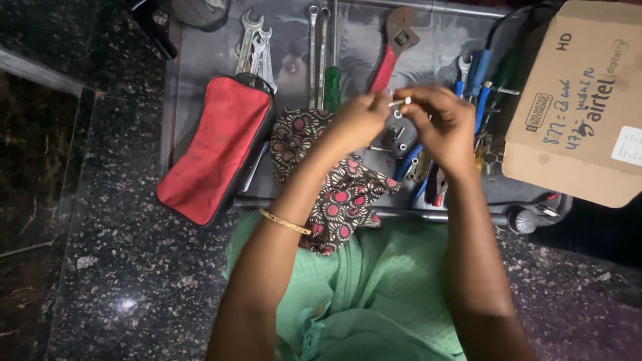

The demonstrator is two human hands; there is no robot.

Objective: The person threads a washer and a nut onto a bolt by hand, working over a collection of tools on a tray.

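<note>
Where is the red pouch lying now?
In the head view, the red pouch lies left of both hands, on the tray's left part, just below the spanners.

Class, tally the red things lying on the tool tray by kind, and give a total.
Red zip pouch: 1
Red-handled adjustable wrench: 1
Total: 2

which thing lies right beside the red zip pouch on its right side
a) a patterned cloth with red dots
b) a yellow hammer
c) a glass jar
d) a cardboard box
a: the patterned cloth lies against the right edge of the red pouch, under the left hand; the cardboard box sits far off at the right.
</note>
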